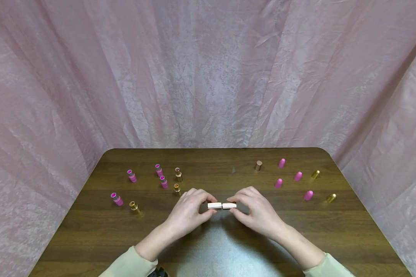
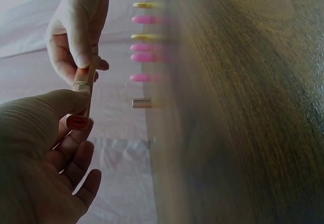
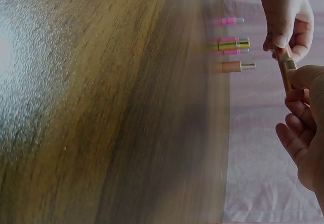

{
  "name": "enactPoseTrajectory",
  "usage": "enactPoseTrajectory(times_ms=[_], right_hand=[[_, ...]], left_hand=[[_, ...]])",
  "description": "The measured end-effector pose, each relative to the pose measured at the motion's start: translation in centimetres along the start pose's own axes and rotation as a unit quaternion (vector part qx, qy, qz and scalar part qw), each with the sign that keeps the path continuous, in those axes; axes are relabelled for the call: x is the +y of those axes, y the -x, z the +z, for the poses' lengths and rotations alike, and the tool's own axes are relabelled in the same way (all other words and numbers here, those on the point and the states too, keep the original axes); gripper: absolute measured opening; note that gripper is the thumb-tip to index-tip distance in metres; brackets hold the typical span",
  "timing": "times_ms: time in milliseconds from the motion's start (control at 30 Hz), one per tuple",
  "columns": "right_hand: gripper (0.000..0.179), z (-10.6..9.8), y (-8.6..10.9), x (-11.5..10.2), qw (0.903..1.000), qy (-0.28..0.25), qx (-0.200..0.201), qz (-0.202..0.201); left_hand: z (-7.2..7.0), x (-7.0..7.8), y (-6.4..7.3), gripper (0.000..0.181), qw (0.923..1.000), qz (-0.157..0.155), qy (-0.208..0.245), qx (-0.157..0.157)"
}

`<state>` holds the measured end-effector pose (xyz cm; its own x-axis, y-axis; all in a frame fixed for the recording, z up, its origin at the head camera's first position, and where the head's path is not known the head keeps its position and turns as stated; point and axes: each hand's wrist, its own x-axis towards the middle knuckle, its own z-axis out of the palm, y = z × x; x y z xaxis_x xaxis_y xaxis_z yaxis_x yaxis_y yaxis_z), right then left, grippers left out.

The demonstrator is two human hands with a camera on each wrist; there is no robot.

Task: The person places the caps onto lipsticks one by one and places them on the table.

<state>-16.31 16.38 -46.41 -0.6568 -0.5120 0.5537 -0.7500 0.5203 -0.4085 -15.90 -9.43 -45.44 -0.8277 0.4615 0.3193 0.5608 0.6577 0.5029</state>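
Note:
Over the middle of the table, my left hand (image 1: 193,209) and right hand (image 1: 258,211) hold a shiny rose-gold lipstick tube level between them. The left thumb and fingers pinch its base (image 1: 214,206); the right ones pinch its cap (image 1: 229,206). Both parts line up end to end, with a thin seam or gap at the middle. In the left wrist view, the base's red-tinted end (image 2: 78,122) faces the camera below my left thumb. My right hand's other fingers (image 3: 292,143) spread loosely away from the cap in the right wrist view.
On the left stand several open pink lipstick tubes (image 1: 131,176) and three gold-toned ones (image 1: 134,207). Across on the right are several pink caps (image 1: 308,195), two gold caps (image 1: 331,198) and a rose-gold cap (image 1: 258,166). A pink curtain (image 1: 208,77) hangs behind the wooden table (image 1: 90,238).

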Motion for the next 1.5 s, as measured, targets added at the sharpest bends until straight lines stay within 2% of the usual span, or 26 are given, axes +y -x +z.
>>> enactPoseTrajectory(times_ms=[400, 633, 1033, 1267, 1500], right_hand=[[0.031, 0.2, -0.1, -0.1, 0.9998, -0.003, 0.012, -0.013], [0.033, 0.4, 0.0, -0.2, 0.9999, -0.002, 0.01, -0.005], [0.033, 0.6, 0.1, -0.1, 1.0, 0.005, 0.006, -0.002], [0.033, 0.5, 0.0, -0.3, 1.0, 0.0, -0.004, -0.005], [0.037, 0.5, -0.3, -0.4, 0.9991, -0.001, -0.012, -0.04]], left_hand=[[0.2, 0.0, 0.0, 0.019, 1.0, -0.003, 0.005, -0.007], [0.3, 0.0, 0.1, 0.017, 0.9996, -0.015, 0.019, -0.017], [0.7, -0.1, 0.2, 0.015, 0.9992, -0.014, 0.034, -0.017], [0.8, -0.1, 0.1, 0.015, 0.9986, -0.017, 0.036, -0.036], [1.0, -0.3, 0.0, 0.016, 0.9962, -0.013, 0.057, -0.064]])
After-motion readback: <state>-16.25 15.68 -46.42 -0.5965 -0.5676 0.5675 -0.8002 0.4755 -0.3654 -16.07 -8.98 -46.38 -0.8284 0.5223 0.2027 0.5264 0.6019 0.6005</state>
